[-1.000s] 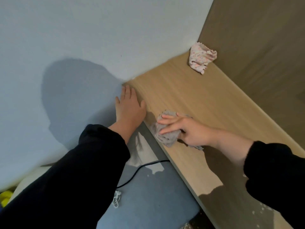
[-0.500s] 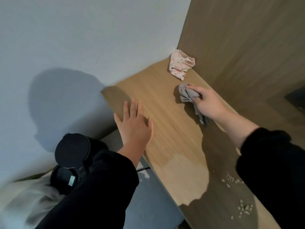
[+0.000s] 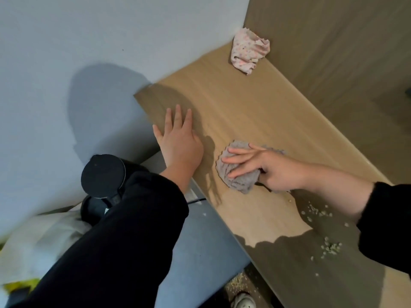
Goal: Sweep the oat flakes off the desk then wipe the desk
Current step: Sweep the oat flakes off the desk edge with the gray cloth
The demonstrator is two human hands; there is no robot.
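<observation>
**Grey cloth under right hand, mid-desk**

Right hand is pressing the grey cloth onto the desk, fingers straight and spread. Left hand is lying flat, palm down, by the desk edge. Oat flakes are lying scattered near the right forearm.

A pale blue-grey wall fills the left and meets a brown wood-grain panel at the far corner of the light wooden desk. A large soft shadow lies on the wall. Below the desk's edge are a grey-blue surface, a black round device and a thin black cable.
</observation>
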